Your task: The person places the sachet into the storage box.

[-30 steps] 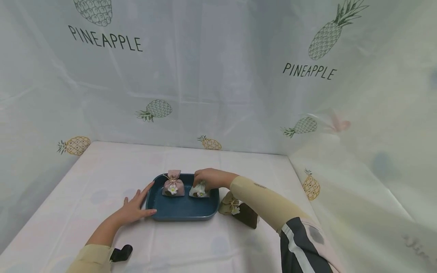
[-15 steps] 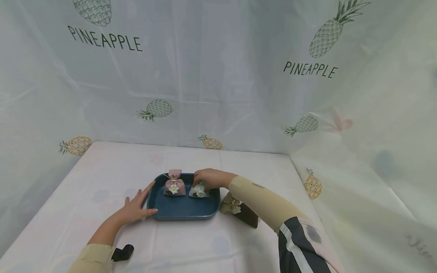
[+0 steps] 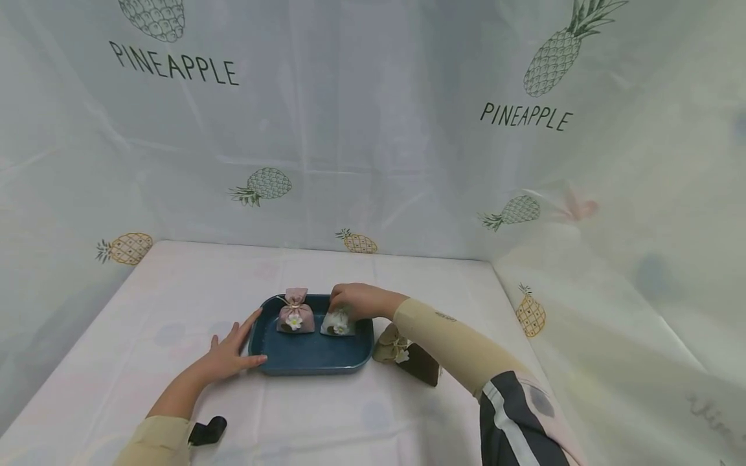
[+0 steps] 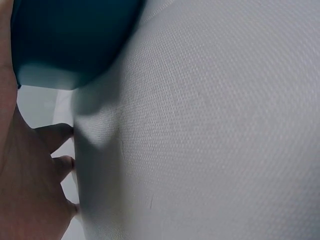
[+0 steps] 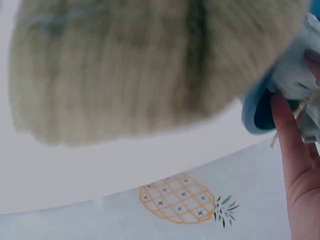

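A blue tray [image 3: 309,357] lies on the table with two small drawstring pouches standing in it. My left hand [image 3: 232,355] rests at the tray's left end with its fingers spread, thumb at the front corner; the left wrist view shows the tray's side [image 4: 65,45] close by the palm. At the tray's right part my right hand [image 3: 367,302] pinches the top of a white pouch [image 3: 337,325] with a white flower. Its fingers [image 5: 287,125] come round the pouch's twine-tied neck in the right wrist view. Left of it stands a pink pouch [image 3: 296,318], also with a flower.
Just right of the tray, a tan-and-brown pouch [image 3: 421,364] lies on the table under my right forearm; its blurred burlap [image 5: 110,75] fills much of the right wrist view. A black object [image 3: 208,431] sits by my left sleeve. Pineapple-print sheeting [image 3: 373,129] hangs behind.
Very little differs. My right hand sits slightly higher over the white pouch than half a second ago. The left hand stays at the tray's edge, and the head view has shifted slightly.
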The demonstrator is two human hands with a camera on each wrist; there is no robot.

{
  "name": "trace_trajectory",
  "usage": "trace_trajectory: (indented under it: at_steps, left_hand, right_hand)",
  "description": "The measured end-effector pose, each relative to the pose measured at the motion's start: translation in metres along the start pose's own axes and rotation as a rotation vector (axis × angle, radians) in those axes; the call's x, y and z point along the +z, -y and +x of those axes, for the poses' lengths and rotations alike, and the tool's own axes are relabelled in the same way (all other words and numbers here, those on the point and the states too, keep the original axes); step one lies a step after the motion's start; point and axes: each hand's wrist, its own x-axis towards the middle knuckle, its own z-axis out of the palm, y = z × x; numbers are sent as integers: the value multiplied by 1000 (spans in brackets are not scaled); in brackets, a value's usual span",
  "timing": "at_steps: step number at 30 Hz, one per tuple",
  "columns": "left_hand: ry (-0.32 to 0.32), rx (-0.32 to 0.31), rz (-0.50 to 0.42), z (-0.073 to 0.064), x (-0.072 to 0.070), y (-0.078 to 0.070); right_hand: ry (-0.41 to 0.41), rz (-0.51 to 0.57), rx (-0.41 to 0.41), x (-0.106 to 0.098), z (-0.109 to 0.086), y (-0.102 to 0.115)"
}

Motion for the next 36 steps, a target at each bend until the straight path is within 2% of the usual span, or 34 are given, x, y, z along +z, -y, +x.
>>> trace_trajectory:
  at_steps: [8, 16, 24, 30, 36]
  left_hand:
    - [-1, -7, 12, 1, 1, 2]
    - [3, -4, 6, 2, 2, 0]
    - [-1, -6, 8, 1, 1, -1]
    - [-7, 11, 9, 1, 1, -1]
    - [-10, 12, 21, 1, 2, -1]
  right_hand:
    - [-15, -38, 3, -15, -16, 0]
    - [-38, 2, 48, -27, -48, 0]
    - [-54, 24, 61, -25, -76, -5]
    - [-66, 79, 88, -19, -98, -10]
    - [-96, 68, 107, -11, -117, -15]
